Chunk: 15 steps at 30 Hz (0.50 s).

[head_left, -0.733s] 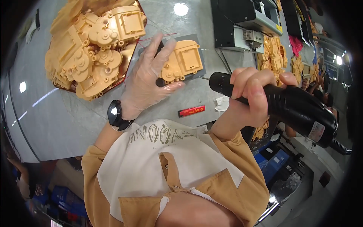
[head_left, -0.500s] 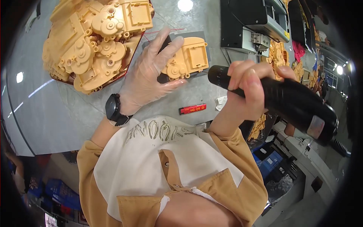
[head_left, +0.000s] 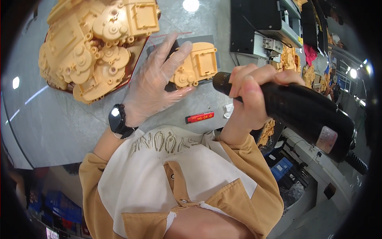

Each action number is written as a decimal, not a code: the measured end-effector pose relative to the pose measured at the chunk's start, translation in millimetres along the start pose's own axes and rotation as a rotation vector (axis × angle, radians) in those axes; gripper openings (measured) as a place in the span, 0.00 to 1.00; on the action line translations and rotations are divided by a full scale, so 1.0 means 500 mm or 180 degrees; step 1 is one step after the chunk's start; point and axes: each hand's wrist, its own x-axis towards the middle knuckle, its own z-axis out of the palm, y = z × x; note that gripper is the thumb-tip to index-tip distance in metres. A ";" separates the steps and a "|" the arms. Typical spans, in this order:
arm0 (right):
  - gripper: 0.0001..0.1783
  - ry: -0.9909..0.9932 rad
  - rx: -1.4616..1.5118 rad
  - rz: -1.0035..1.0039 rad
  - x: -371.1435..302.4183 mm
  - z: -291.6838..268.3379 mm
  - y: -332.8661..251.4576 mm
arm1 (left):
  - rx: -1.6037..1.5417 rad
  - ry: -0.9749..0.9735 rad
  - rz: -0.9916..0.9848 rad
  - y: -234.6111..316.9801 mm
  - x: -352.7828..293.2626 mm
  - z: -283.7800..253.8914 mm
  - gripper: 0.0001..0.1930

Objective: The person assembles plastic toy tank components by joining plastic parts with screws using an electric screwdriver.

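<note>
Left hand is in a clear plastic glove, fingers spread wide around the left end of a yellow-orange plastic housing. Index is by the housing's far-left edge, thumb out along the near edge. Can't tell how hard it's pressing, tbh. The housing lies on a dark grey pad abt mid-table, open square frame on its right half, round bosses on its left.

Right hand is bare w/ fingers wrapped tight round a fat black power tool. Nose of it points left, just beside the housing's right edge; the cable comes off the right end. Tip's too small/dark to make out, so idk if anything's touching there.

Other stuff: big pile of similar housings far left in a reddish-brown tray, thin red wire btwn that and the pad. Red lighter-shaped thing on the near side of the grey table, white scrap just right of it. Black machine far right, w/ more orange parts beyond it. Black watch on the left wrist, tan sleeves, blue crate near left, off the table.
</note>
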 end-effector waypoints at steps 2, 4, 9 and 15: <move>0.23 0.0101 0.0001 0.0158 -0.009 0.008 -0.004 | 0.0055 0.0020 0.0064 -0.005 0.003 -0.001 0.42; 0.21 0.0234 0.0086 0.0045 -0.020 0.009 -0.015 | 0.0086 -0.0037 0.0053 -0.002 0.006 0.002 0.41; 0.23 0.1409 0.1170 -0.0626 0.015 -0.167 -0.052 | -0.0013 -0.0245 -0.0004 0.007 0.004 0.005 0.44; 0.20 0.1676 -0.0802 -0.0658 0.143 -0.233 0.050 | -0.0019 -0.0252 -0.0001 0.010 0.005 0.005 0.43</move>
